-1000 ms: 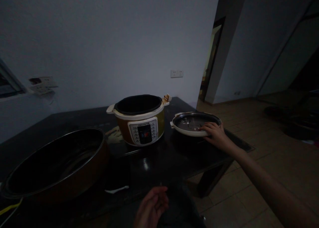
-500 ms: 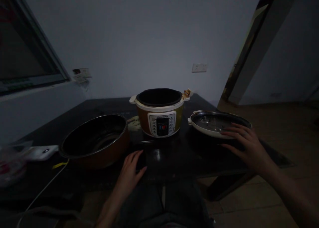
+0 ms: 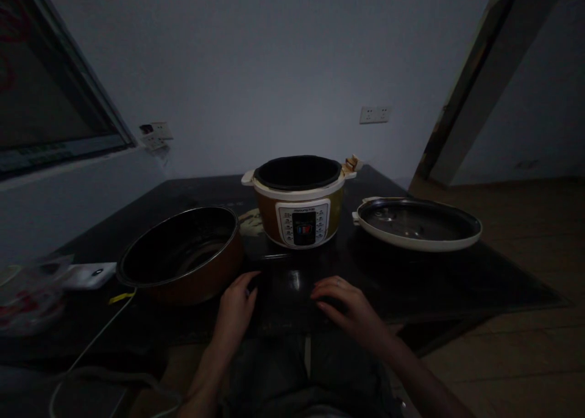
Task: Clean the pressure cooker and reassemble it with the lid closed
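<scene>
In the head view, an electric cooker base (image 3: 265,214) with a white front panel stands on the dark table, its top uncovered and its inside black. Left of it sits a brown inner pot (image 3: 219,272) with a dark inside and a shiny rim. The cooker's lid (image 3: 420,242), with a pale rim, lies with its inner side up on the right. My left hand (image 3: 236,301) rests near the table's front edge beside the inner pot, fingers loosely bent, holding nothing. My right hand (image 3: 347,305), wearing a ring, hovers or rests before the cooker, empty, thumb apart from the fingers.
A white device (image 3: 94,276) and a clear plastic bag (image 3: 34,302) with red marks lie at the far left. A white cable (image 3: 98,336) with a yellow tag hangs over the front edge. Wall sockets (image 3: 375,114) are behind the table.
My right hand has left the lid's rim and moved left, to the table's front in front of the cooker. My left hand has hardly moved. The view has shifted slightly.
</scene>
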Demonstrator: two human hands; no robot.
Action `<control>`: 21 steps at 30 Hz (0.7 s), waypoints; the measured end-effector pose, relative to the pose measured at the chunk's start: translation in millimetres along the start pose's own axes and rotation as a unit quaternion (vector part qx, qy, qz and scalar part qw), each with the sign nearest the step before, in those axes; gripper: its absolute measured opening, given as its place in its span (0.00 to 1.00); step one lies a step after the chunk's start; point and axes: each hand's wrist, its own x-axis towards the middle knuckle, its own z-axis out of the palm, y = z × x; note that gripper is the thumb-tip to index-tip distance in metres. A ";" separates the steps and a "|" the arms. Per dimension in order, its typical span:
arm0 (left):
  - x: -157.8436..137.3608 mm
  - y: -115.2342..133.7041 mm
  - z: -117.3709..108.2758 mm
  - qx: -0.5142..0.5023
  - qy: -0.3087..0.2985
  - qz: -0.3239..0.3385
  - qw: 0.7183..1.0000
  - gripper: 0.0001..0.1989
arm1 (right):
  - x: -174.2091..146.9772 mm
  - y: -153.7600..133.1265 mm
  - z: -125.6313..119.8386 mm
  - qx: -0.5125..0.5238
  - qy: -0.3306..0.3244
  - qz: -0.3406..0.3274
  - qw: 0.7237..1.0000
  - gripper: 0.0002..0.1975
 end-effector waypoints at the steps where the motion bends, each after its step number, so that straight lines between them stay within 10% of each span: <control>1: 2.5 3.4 -0.2 -0.019 0.006 -0.011 1.000 0.16 | 3.8 -2.2 8.7 0.022 -0.010 0.005 1.000 0.07; 9: 3.8 50.9 29.7 -0.236 0.015 -0.100 0.967 0.26 | 29.7 -17.6 44.9 0.114 0.060 0.068 0.989 0.15; 15: -9.7 70.7 51.5 -0.426 0.006 -0.182 0.886 0.24 | 27.7 -8.8 57.5 0.130 0.163 0.116 0.971 0.27; 21: -29.1 73.6 65.6 -0.397 -0.084 -0.174 0.897 0.25 | 19.5 1.4 53.4 0.115 0.145 0.134 0.973 0.47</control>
